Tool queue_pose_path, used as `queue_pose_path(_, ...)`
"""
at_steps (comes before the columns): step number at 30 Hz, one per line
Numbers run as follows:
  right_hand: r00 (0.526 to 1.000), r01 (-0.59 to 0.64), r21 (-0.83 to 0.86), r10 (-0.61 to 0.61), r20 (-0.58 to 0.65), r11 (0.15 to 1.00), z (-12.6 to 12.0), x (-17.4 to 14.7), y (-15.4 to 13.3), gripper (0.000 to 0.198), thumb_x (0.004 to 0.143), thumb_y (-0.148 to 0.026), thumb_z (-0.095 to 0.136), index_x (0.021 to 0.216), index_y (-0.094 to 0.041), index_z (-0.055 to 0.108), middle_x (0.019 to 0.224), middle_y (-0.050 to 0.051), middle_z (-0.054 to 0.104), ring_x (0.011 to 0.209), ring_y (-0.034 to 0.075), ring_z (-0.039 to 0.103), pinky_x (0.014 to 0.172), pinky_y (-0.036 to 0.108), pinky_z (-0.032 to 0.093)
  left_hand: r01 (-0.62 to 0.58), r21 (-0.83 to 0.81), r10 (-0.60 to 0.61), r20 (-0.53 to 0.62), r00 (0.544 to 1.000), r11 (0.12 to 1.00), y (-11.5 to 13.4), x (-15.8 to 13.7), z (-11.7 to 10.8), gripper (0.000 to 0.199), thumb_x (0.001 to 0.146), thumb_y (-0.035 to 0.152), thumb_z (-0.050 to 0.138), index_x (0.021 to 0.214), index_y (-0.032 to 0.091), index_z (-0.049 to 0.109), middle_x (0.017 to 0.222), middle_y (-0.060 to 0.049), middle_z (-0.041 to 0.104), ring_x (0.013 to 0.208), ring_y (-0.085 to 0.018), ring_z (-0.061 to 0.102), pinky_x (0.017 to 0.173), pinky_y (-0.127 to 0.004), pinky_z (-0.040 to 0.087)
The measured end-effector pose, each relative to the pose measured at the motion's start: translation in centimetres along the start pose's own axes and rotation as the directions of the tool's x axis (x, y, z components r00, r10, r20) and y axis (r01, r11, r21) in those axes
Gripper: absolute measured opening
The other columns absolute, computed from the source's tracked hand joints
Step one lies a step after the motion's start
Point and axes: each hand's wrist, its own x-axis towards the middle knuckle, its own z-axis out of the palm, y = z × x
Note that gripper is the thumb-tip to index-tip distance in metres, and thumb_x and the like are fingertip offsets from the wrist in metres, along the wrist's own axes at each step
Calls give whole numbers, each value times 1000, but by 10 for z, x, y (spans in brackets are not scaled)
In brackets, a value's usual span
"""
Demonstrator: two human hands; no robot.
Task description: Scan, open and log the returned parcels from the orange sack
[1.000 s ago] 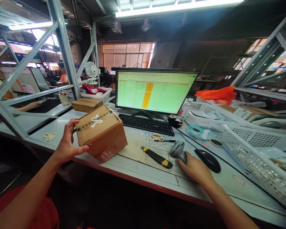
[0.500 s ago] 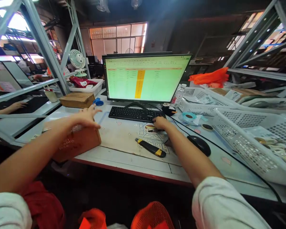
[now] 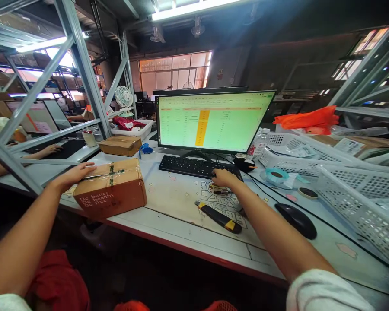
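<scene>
My left hand [image 3: 74,176] lies on the upper left edge of a brown cardboard box [image 3: 112,201], its fingers stretched along the top and not gripping. The box is taped and has pale printed lettering on its front. Over the right end of a black keyboard [image 3: 184,166] is my right hand [image 3: 225,178], fingers bent down at the keys with nothing held; the fingertips are partly hidden. A monitor [image 3: 184,125] behind it shows a spreadsheet with one orange column. A black and yellow utility knife [image 3: 218,217] lies on the desk mat below my right hand.
A black mouse [image 3: 296,220] sits right of my forearm, near a roll of light blue tape [image 3: 276,176]. White perforated baskets [image 3: 350,198] stand on the right. A flat carton [image 3: 120,145] is at the back left. Behind the metal frame [image 3: 81,60], another person's hand [image 3: 50,150] rests at a neighbouring desk.
My left hand has moved left from above the box's right part to its left edge, uncovering the top. My right hand stays at the keyboard. The view has tilted up and turned left.
</scene>
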Motion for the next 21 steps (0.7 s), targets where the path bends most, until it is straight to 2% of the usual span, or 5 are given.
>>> queue_pose_path(3,980,192,24,-193,55,981,14,-47,-21,54,98,-39,65,147,-16,65,135,18,70,127,31,66,105,37,51,227,-366,-175,169,970,902,-8,-10,9,70,83,64,80,136,25,57,112,-3,76,96,-25,73,74,-32,61)
queue_pose_path(12,954,298,225,-295,-46,928,58,-112,-36,47,96,-20,45,138,-13,65,129,19,70,120,32,68,105,42,51,308,-671,-29,392,919,675,41,32,83,53,72,30,83,121,16,67,101,-10,79,78,-25,76,67,-30,61)
queue_pose_path(16,976,147,821,-214,-31,552,37,-97,-58,32,103,-31,39,123,-19,60,84,5,69,71,20,69,67,30,57,415,-714,15,512,859,563,60,44,118,45,80,26,73,122,11,69,94,-12,81,74,-27,77,68,-33,62)
queue_pose_path(18,978,84,944,-209,-16,320,24,-93,-76,25,103,-39,47,117,-22,57,72,-1,62,56,16,61,52,26,51,435,-718,-9,513,858,544,62,47,124,45,84,26,69,125,8,69,89,-13,81,73,-28,76,69,-35,62)
queue_pose_path(21,974,65,981,-228,-22,183,8,-91,-102,19,102,-37,56,112,-21,59,67,-3,61,50,13,57,47,22,49,425,-740,-26,484,875,522,57,50,125,46,87,29,67,128,7,69,85,-13,81,76,-30,77,73,-37,63)
